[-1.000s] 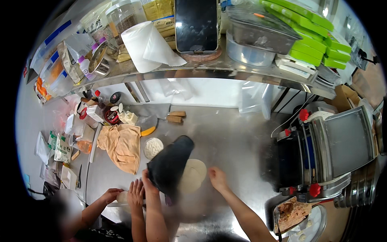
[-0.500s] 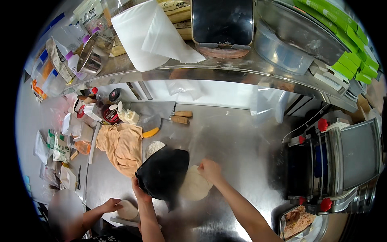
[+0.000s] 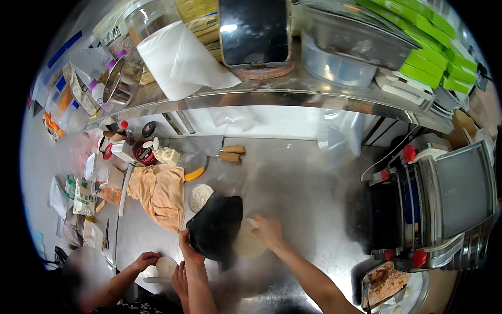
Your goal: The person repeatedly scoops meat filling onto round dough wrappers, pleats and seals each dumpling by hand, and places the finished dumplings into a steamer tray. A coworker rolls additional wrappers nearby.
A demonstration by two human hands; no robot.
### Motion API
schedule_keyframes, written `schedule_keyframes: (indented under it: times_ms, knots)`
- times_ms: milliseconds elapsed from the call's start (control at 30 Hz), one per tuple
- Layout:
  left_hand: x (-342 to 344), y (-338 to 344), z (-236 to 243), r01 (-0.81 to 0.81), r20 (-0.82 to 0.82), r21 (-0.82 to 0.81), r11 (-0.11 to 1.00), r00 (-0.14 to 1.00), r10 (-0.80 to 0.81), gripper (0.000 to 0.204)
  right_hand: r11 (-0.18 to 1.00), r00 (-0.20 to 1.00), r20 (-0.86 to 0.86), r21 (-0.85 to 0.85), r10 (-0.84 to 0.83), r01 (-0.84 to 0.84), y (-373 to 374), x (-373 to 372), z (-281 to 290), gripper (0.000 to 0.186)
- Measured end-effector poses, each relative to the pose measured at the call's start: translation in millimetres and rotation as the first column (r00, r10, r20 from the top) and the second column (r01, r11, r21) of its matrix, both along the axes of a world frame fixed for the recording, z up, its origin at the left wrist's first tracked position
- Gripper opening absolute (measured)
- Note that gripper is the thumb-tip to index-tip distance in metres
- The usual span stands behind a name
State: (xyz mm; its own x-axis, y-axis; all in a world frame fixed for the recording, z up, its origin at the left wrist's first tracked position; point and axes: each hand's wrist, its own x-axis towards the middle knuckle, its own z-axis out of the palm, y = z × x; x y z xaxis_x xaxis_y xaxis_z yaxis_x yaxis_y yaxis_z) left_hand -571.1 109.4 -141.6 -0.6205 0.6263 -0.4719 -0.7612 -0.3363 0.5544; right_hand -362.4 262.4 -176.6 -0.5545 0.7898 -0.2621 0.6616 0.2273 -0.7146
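My left hand [image 3: 192, 250] is closed on the near left edge of a black, shallow, dish-like thing [image 3: 215, 225]; its exact kind is unclear. The thing is held tilted above the steel table. To its right, my right hand [image 3: 267, 232] pinches the upper right edge of a thin, pale round dough wrapper [image 3: 250, 243]. The wrapper's left edge lies close by the black thing. Whether it touches the table, I cannot tell. Just beyond the black thing stands a bowl of white flour [image 3: 201, 198].
At my left, a co-worker's hands [image 3: 147, 260] hold another dough round [image 3: 166, 267] near a rolling pin [image 3: 155, 280]. An orange-tan cloth [image 3: 157, 193] lies farther off. A roller machine [image 3: 434, 199] stands right, with a tray of minced filling [image 3: 386, 282] nearer. A shelf [image 3: 314, 99] spans the back.
The view has shifted slightly. The black thing has turned a little, showing more of the flour bowl. Two overlapping wrappers showed at my right hand; one shows now. The co-worker's second hand has appeared.
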Motion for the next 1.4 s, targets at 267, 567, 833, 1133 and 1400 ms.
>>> schedule_keyframes:
  times_ms: [267, 567, 833, 1133, 1400]
  knots:
    - [133, 38, 30, 0.753, -0.502, -0.237, 0.615, 0.447, -0.740, 0.018, 0.584, 0.608, -0.141, -0.509, -0.781, 0.633, -95, 196, -4, 0.042]
    - [324, 57, -30, 0.317, -0.762, -0.632, 0.707, -0.416, -0.496, 0.025, 0.351, 0.416, 0.067, -0.428, -0.907, 0.833, -196, 331, -7, 0.037]
    - [357, 43, -58, 0.272, -0.624, -0.774, 0.571, -0.473, -0.621, 0.029, 0.106, 0.203, 0.054, -0.709, -0.978, 0.697, -258, 341, -28, 0.026]
    - [364, 8, -39, 0.499, -0.623, -0.636, 0.589, 0.118, -0.773, 0.018, 0.615, 0.622, -0.056, -0.244, -0.781, 0.750, -250, 337, 71, 0.019]
    - [462, -81, -63, 0.746, 0.513, 0.644, 0.173, -0.252, -0.821, 0.059, 0.735, 0.687, -0.261, -0.246, -0.678, 0.632, -229, 415, 161, 0.014]
